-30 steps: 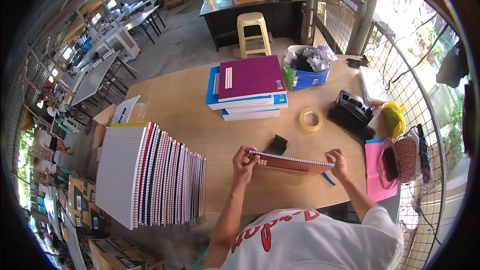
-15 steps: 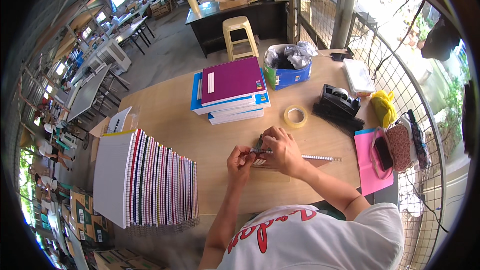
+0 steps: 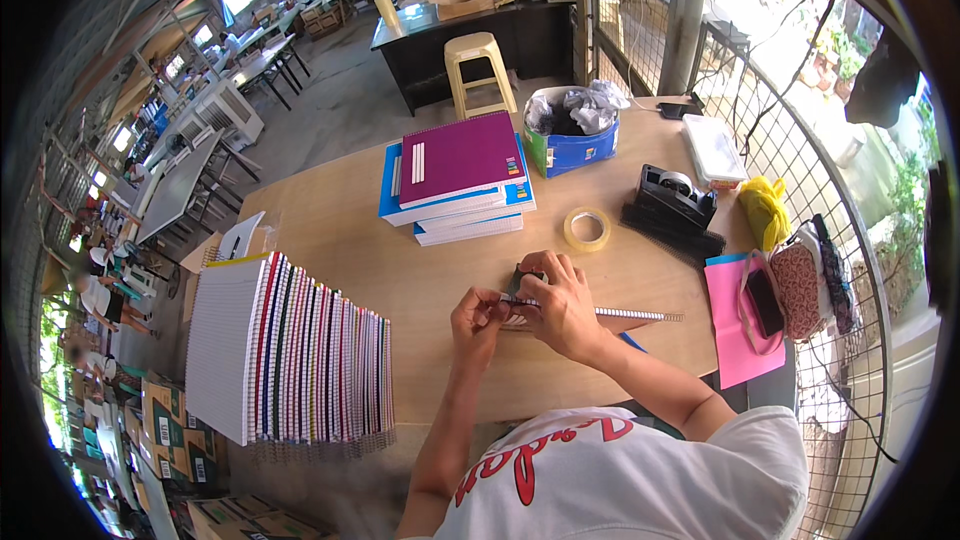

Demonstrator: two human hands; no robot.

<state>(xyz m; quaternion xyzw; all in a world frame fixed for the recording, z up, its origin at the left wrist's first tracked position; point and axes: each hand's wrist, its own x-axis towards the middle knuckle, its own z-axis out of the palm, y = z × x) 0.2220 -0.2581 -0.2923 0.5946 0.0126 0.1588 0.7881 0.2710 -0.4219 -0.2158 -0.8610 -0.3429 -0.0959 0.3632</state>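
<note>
- left hand (image 3: 478, 312) and right hand (image 3: 562, 302) meet over the spiral notebook (image 3: 610, 317) lying near the table (image 3: 330, 230) front edge; fingers pinching its wire binding at the left end.
- tape roll (image 3: 587, 229) behind, apart.
- upright notebook row (image 3: 290, 350) well left; bare wood between.

A row of spiral notebooks (image 3: 290, 355) stands on edge to the left of the grip. Beyond it lie a stack of notebooks (image 3: 458, 175), a tape roll (image 3: 587, 229) and a black tape dispenser (image 3: 672, 198). Pink paper (image 3: 738, 325) lies to the right.
</note>
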